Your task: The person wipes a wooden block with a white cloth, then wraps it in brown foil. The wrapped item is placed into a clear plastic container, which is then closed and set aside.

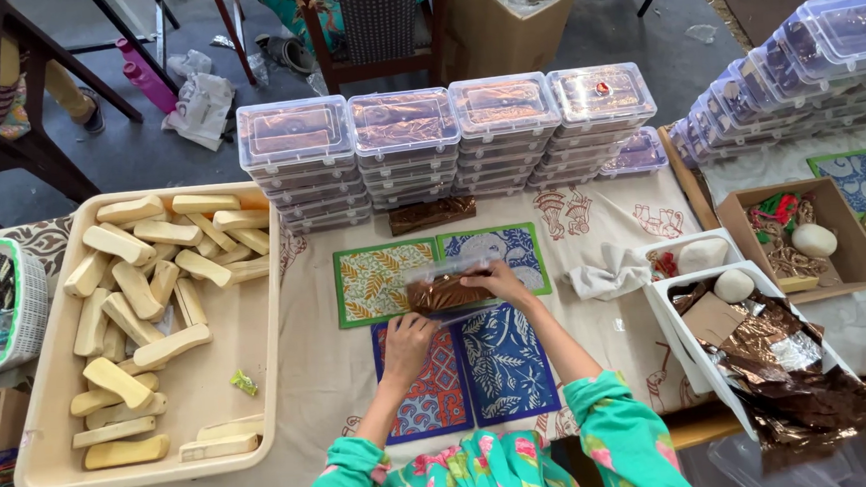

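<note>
- The left hand (406,337) rests with fingers curled against the near edge of a small clear plastic box (448,289); whether it truly grips the box cannot be told from this height.
- The right hand (496,282) is closed on the box's right end, fingers wrapped over its rim.
- The box holds something wrapped in coppery foil (the contents are not clear) and sits above four patterned mats (506,364) in green, blue and red, in the middle of the tabletop (326,380).
- Beyond the mats stand stacks of lidded clear boxes (402,145), with a loose foil-wrapped block (432,213) just in front of them.
- To the left, a cream tray (202,398) carries many pale wooden blocks (135,292).
- To the right, a white bin (670,324) holds crumpled foil sheets (782,373), near a white cloth (610,271).
</note>
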